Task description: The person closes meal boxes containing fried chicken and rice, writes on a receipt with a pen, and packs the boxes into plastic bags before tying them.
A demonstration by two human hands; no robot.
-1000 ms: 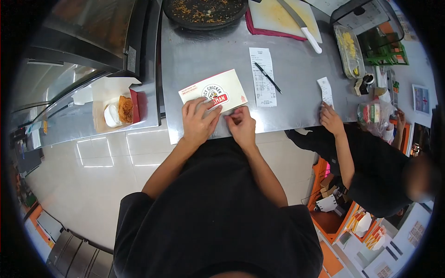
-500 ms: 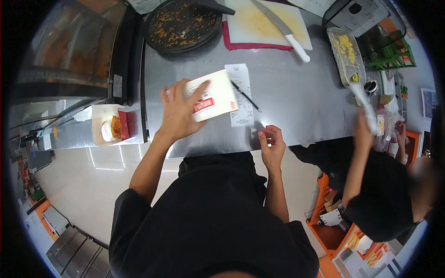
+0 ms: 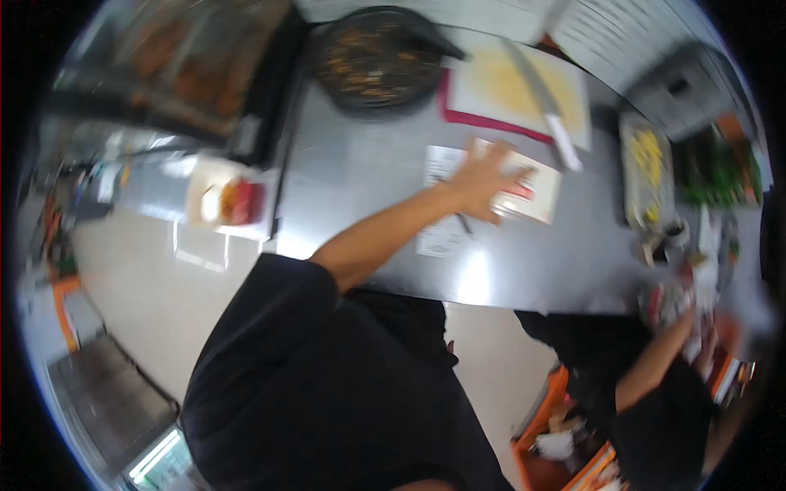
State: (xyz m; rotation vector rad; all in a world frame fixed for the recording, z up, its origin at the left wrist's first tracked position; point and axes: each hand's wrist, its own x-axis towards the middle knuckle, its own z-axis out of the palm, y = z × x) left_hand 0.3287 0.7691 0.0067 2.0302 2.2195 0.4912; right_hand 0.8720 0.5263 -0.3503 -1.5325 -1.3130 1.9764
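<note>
— Left hand (image 3: 477,186) over the white printed box (image 3: 538,196), fingers spread wide across the top, thumb at the near edge: that is what reaches me from my remote station. Does it have a hold?

— I read it as grasping, yes. Blur keeps me from telling whether the box rests on the steel surface (image 3: 352,168) or is lifted just above it.

— And the right hand (image 3: 450,348)?

— Almost wholly hidden by the black shirt (image 3: 327,385). I make out only what may be fingertips at its edge, so I cannot tell whether it is clenched, released or holding something.

— Where does the box lie, exactly?

— Just right of the receipt (image 3: 440,239) and the pen (image 3: 465,223), on the near side of the cutting board (image 3: 483,90) and the white-handled knife (image 3: 564,147). The left forearm crosses above the paper.

— How far along, in your judgement?

— I take the box as closed: its printed top looks flat, with no flap raised that I can see. Letting go of it is not yet done. Across at left, an open carton (image 3: 255,203) of fried food stands uncovered.
</note>
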